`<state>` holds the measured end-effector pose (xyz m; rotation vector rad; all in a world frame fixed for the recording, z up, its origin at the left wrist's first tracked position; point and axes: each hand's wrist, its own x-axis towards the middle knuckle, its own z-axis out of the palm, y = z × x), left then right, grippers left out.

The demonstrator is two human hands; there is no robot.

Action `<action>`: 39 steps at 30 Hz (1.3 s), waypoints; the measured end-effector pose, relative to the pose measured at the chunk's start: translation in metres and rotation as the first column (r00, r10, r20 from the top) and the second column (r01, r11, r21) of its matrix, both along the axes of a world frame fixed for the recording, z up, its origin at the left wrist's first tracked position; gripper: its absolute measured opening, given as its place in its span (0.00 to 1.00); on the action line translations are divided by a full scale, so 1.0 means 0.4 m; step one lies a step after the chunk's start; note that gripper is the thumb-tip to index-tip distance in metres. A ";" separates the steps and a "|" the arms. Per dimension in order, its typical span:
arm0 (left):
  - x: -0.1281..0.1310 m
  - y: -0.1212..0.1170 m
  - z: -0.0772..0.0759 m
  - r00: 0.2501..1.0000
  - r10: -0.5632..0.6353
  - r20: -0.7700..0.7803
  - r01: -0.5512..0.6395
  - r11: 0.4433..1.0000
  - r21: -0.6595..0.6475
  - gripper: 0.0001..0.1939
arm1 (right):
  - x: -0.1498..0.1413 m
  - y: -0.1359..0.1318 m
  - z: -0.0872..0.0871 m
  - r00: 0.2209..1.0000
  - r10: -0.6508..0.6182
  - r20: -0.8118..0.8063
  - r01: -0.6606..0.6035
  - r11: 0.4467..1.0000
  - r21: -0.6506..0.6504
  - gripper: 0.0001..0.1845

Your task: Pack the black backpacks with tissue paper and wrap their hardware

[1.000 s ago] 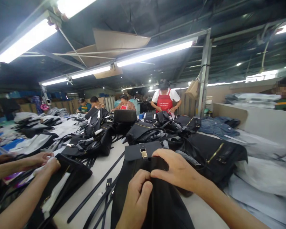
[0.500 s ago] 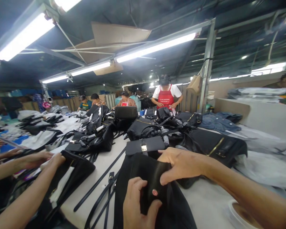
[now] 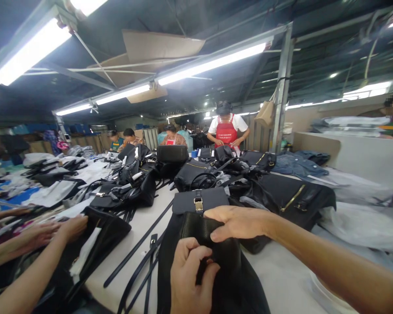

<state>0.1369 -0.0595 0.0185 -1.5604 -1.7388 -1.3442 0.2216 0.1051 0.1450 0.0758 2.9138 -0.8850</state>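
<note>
A black backpack [image 3: 222, 270] lies in front of me, its flap [image 3: 183, 201] with a gold buckle [image 3: 198, 204] laid out on the far side. My right hand [image 3: 237, 223] grips the bag's upper edge, thumb on the near side, and a shiny dark band of material [image 3: 196, 226] bulges up there. Lower down, my left hand [image 3: 193, 274] is curled on the bag's front with index finger and thumb close together around the material; part of its grip is hidden. Long black straps [image 3: 139, 244] trail on the table to the left of the bag.
A co-worker's hands [image 3: 72, 227] hold another black bag [image 3: 108, 235] close on my left. Black bags [image 3: 196, 174] heap up beyond, with a zippered one [image 3: 281, 196] at right. Clear plastic sheeting [image 3: 363, 226] and folded denim [image 3: 298, 165] lie on the right. People stand behind.
My hands briefly parted, showing a small round pinkish spot between them, and my left fingers have since closed up again. The bag's upper edge is now folded up. The co-worker's hands shifted on their bag.
</note>
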 end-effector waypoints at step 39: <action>-0.037 -0.014 0.104 0.963 -0.271 0.008 0.258 0.905 -0.339 0.11 | -0.021 0.004 0.018 0.999 -0.037 0.030 0.037 0.999 0.008 0.30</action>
